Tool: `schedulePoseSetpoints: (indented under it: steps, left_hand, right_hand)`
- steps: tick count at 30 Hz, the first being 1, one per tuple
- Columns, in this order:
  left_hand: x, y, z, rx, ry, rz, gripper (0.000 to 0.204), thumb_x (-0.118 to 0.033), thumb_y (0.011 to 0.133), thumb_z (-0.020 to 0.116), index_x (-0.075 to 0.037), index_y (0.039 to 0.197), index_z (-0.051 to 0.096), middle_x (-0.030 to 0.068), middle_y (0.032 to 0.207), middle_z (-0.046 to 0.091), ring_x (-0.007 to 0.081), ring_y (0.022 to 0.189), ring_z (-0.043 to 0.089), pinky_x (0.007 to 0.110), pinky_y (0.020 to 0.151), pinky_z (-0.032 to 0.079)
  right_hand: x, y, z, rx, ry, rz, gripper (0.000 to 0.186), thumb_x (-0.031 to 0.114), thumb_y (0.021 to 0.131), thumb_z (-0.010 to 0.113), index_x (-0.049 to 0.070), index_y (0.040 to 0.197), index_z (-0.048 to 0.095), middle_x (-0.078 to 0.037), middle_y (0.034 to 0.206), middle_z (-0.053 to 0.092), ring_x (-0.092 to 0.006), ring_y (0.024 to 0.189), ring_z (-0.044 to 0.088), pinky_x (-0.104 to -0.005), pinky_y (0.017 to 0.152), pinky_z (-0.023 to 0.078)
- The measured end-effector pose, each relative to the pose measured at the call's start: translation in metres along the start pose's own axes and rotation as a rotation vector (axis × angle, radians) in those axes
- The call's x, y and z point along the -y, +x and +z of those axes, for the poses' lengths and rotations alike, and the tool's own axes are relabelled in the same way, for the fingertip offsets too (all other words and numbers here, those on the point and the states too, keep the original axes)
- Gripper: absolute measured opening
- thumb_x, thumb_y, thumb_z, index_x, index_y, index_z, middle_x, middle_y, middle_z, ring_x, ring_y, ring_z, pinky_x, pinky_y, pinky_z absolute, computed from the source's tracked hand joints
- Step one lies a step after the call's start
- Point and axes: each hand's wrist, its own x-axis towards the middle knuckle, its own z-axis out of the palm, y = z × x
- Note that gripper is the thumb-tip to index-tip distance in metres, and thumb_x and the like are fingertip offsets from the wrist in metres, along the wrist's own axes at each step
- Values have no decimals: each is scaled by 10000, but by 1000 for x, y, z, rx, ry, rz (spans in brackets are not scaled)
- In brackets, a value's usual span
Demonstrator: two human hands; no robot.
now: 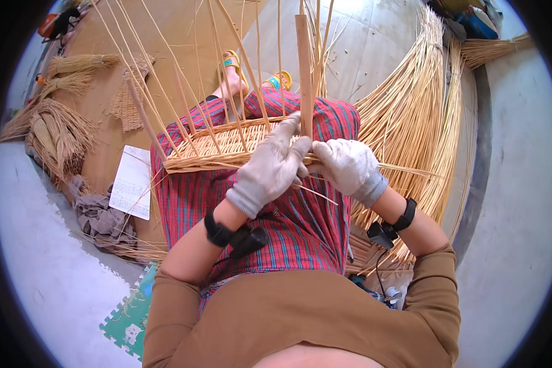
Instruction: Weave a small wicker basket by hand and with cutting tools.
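Observation:
A rectangular woven cane basket (214, 144) lies across my lap on a red plaid cloth (196, 208), with tall loose stakes rising from it and a flat wooden upright (303, 64) at its right corner. My left hand (270, 161), in a greyish white knit glove, is closed on the basket's near rim beside that upright, its fingers reaching up toward the wood. My gloved right hand (348, 168) grips the right corner, thumb and fingers bent around the weave. Thin weaving strands stick out below both hands and past the right one. The fingertips' exact hold is partly hidden.
Long bundles of cane (411, 122) fan out at my right. Shorter bundles (61, 135), a woven piece (129, 107), a paper sheet (132, 181) and a grey cloth (101, 218) lie at left. A green foam mat (129, 313) is at lower left. My sandalled feet (233, 80) show beyond the basket.

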Motion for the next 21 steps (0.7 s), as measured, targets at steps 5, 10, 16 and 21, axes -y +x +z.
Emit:
schedulePoseSetpoints:
  steps: [5, 10, 16, 21]
  left_hand:
    - [1, 16, -8, 65, 69, -168, 268, -191, 1088, 532, -26, 1299, 517, 40, 808, 650, 90, 480, 556, 276, 439, 502]
    - [21, 13, -13, 145, 103, 51, 407, -13, 1007, 619, -29, 1395, 498, 72, 1133, 677, 77, 632, 636, 217, 495, 501]
    - [30, 14, -10, 46, 423, 295, 416, 49, 941, 655, -5, 1322, 500, 138, 1154, 690, 212, 918, 730, 325, 756, 616]
    - [23, 13, -9, -45, 403, 183, 397, -13, 915, 675, -2, 1280, 517, 249, 1077, 692, 412, 1055, 691, 451, 877, 550]
  right_hand:
    - [-4, 3, -20, 50, 89, 13, 267, 279, 908, 706, 119, 1121, 684, -49, 789, 662, -270, 749, 689, -416, 634, 548]
    - [-26, 5, -25, 195, 632, 320, 194, 236, 901, 747, 108, 1042, 782, -112, 940, 719, -298, 920, 696, -415, 819, 562]
    - [-31, 19, -43, 262, 421, 420, 521, 293, 747, 909, 72, 1177, 714, -135, 1088, 661, -286, 1036, 656, -393, 909, 547]
    - [-46, 57, -26, 161, 267, 518, 888, 369, 522, 1004, 101, 1261, 590, -155, 1407, 535, -354, 1262, 579, -454, 1053, 499]
